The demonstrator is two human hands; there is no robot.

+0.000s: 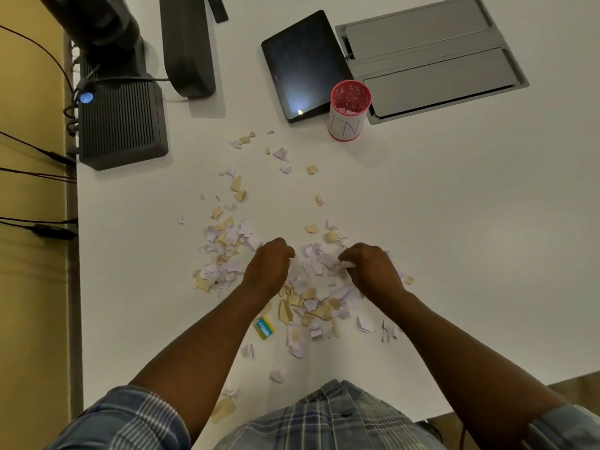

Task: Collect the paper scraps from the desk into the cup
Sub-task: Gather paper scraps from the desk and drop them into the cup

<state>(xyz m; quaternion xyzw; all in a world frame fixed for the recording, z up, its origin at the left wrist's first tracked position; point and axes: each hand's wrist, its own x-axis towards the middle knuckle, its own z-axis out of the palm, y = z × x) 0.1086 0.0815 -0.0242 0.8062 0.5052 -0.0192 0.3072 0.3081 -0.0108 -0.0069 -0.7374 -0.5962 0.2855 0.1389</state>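
Hands [319,266] gather paper scraps [311,300] near cup [349,110].

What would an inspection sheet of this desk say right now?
Surface: white desk, strewn with scraps.
Job's things: paper scraps, white and tan, mostly near the hands; red cup upright, some scraps inside.
Clutter: dark tablet; small yellow-blue eraser.
Hands: left hand closed, contents hidden; right hand pinching a white scrap.
Cables: several cables at the desk's left edge.
Surroundings: black ribbed box; grey desk hatch.
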